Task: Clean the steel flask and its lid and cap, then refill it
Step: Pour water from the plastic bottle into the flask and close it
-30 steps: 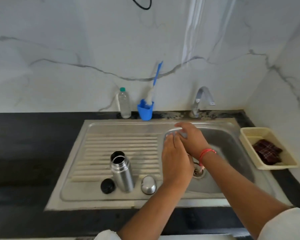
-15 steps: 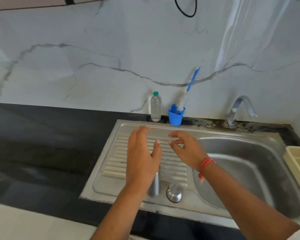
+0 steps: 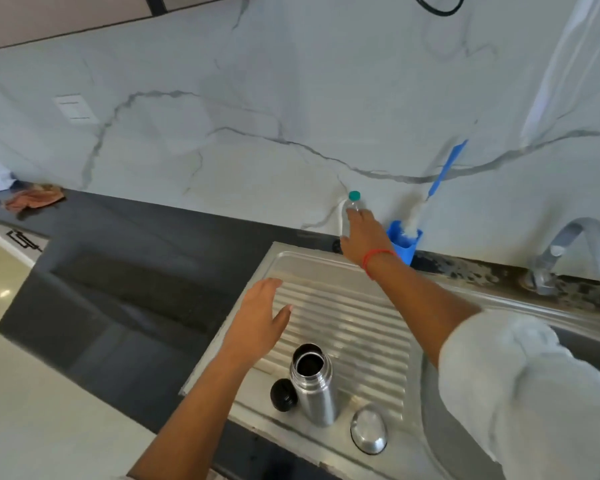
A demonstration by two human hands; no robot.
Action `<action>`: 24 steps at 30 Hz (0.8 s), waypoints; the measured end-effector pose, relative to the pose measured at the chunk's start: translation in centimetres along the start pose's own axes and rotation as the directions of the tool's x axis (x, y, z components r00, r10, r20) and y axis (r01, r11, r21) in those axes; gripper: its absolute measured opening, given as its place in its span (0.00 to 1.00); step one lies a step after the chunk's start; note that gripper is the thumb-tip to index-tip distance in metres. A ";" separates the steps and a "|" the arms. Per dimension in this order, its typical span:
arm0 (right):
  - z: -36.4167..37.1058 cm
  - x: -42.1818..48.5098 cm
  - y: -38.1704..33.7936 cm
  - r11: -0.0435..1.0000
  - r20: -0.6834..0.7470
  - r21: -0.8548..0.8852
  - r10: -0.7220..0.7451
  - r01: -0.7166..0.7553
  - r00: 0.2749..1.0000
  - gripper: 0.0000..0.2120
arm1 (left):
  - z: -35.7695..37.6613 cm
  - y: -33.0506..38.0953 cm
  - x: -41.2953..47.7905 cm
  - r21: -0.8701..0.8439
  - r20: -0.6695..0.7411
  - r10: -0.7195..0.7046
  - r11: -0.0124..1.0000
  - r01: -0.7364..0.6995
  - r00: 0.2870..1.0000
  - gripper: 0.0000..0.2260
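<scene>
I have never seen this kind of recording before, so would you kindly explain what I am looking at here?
There is no machine here. A person wears one wide-angle camera on the head, looking down at their own bare hands, so every picture comes from there. On the ribbed steel drainboard stands the open steel flask, with its black lid just left of it and its domed steel cap to its right. The left hand hovers open above the drainboard, holding nothing. The right hand reaches the clear plastic bottle at the wall, beside a blue cup with a brush. Whether its fingers grip the bottle is hidden.
</scene>
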State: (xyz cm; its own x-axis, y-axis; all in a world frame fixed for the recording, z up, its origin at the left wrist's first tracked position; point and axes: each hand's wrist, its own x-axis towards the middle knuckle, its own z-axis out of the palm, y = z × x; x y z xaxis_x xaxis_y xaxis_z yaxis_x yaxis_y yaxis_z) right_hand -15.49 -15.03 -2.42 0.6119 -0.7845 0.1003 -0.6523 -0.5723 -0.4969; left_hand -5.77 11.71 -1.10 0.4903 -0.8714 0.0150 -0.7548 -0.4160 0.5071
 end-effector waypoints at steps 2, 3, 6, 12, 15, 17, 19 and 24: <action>0.5 3.2 0.1 0.997 0.003 -0.081 -0.011 0.011 1.000 0.32 | 0.0 -0.2 1.4 0.049 0.017 0.017 0.999 -0.018 1.000 0.26; 0.7 4.4 0.2 0.993 0.003 -0.116 -0.005 0.006 1.000 0.32 | 0.0 -0.2 2.2 0.076 0.019 0.035 0.996 -0.036 0.999 0.27; 0.6 7.2 0.2 0.971 0.013 -0.238 0.009 -0.005 1.000 0.31 | 0.2 -0.2 5.2 0.176 0.021 0.131 0.975 -0.132 0.991 0.29; 0.6 9.5 1.3 0.932 -0.012 -0.362 0.017 -0.020 1.000 0.21 | 0.4 0.0 10.6 0.221 0.094 0.258 0.937 -0.272 0.962 0.29; 0.5 9.3 1.0 0.928 -0.035 -0.369 0.035 -0.045 0.999 0.17 | 0.7 -0.4 11.8 0.158 0.122 0.268 0.945 -0.285 0.956 0.29; -0.1 8.7 0.4 0.936 -0.033 -0.343 0.075 -0.082 0.997 0.16 | 1.0 -0.9 12.6 0.129 0.147 0.276 0.947 -0.295 0.950 0.29; -0.6 7.9 -0.2 0.942 -0.036 -0.315 0.108 -0.114 0.994 0.17 | 1.2 -1.1 13.3 0.102 0.158 0.284 0.948 -0.302 0.946 0.29; -1.0 5.5 -1.0 0.941 -0.058 -0.310 0.125 -0.137 0.990 0.18 | 1.9 -0.4 14.1 -0.006 0.165 0.304 0.952 -0.307 0.938 0.32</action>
State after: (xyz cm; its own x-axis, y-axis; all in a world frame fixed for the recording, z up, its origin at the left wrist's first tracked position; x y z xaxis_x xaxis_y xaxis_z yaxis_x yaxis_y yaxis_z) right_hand -11.92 -19.04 -0.47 0.4984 -0.8626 0.0869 -0.8362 -0.5048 -0.2142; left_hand 0.59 -0.91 -2.67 0.1587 -0.9870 0.0258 -0.8664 -0.1267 0.4829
